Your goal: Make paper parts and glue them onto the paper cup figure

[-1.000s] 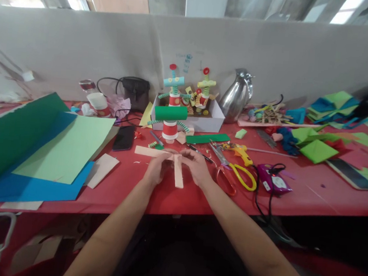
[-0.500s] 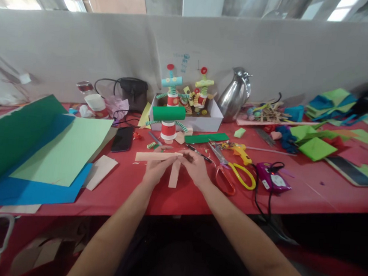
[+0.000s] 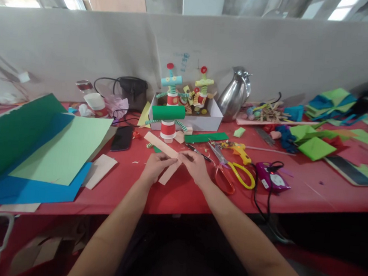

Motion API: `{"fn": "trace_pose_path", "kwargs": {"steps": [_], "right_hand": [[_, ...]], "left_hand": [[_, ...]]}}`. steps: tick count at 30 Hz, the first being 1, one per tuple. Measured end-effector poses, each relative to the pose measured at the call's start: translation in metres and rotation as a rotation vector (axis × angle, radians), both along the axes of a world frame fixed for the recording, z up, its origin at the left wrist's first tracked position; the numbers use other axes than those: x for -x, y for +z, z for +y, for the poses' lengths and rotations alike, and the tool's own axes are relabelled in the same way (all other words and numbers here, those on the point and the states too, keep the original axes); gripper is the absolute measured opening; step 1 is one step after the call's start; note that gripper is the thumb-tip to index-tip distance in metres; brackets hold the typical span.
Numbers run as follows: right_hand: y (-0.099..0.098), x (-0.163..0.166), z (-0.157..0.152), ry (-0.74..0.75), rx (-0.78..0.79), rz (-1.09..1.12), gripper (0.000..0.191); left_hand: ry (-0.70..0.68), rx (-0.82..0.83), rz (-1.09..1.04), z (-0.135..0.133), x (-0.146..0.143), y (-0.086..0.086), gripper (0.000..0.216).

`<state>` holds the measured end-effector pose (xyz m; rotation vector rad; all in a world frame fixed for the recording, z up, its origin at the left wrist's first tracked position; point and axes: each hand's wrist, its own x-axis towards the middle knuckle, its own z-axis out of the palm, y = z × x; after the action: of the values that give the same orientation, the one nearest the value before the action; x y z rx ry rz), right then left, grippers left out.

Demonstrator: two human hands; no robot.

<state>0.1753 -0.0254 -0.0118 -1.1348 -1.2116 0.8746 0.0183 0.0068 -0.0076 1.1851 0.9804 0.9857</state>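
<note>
Both my hands meet over two crossed beige paper strips (image 3: 159, 145) on the red table (image 3: 182, 193). My left hand (image 3: 154, 167) pinches the strips where they overlap, its fingers closed. My right hand (image 3: 194, 166) grips the same joint from the right, fingers closed too. One strip runs up and left toward a paper robot figure (image 3: 168, 121) with a green tube body on a red and white cup. The other strip sticks out down and left below my left hand.
Green, blue and light green paper sheets (image 3: 41, 151) lie at the left, a black phone (image 3: 122, 138) beside them. Yellow and red scissors (image 3: 237, 172), a yellow glue gun (image 3: 237, 149) and a purple device (image 3: 269, 176) lie right of my hands. A white box (image 3: 201, 121) and steel jug (image 3: 234, 95) stand behind.
The crossed strips have turned under my hands: the long strip, level before, now slants up to the left, and the short one points down-left. My hands stayed at the joint.
</note>
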Motion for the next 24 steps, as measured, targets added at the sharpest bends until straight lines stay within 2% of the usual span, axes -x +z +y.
{"fn": "trace_pose_path", "kwargs": {"steps": [3, 8, 12, 16, 22, 24], "right_hand": [[-0.001, -0.002, 0.0, -0.042, -0.021, -0.076, 0.016], [-0.002, -0.002, 0.0, -0.044, -0.004, -0.03, 0.015], [0.0, 0.0, -0.001, 0.077, 0.095, 0.066, 0.016], [0.005, -0.001, -0.003, 0.207, 0.157, 0.05, 0.018], [0.005, -0.002, -0.002, 0.189, 0.162, 0.155, 0.013], [0.004, -0.002, -0.001, 0.156, 0.158, 0.228, 0.014]], "left_hand": [[-0.063, 0.018, 0.013, -0.001, 0.0, 0.002, 0.034], [-0.191, 0.0, 0.056, -0.002, 0.003, 0.006, 0.034], [-0.203, 0.006, 0.082, 0.0, 0.008, 0.009, 0.032], [-0.174, 0.037, 0.147, 0.002, 0.013, 0.011, 0.027], [-0.279, 0.114, 0.092, 0.002, 0.015, 0.015, 0.032], [-0.261, 0.154, 0.032, 0.003, 0.015, 0.015, 0.033]]}}
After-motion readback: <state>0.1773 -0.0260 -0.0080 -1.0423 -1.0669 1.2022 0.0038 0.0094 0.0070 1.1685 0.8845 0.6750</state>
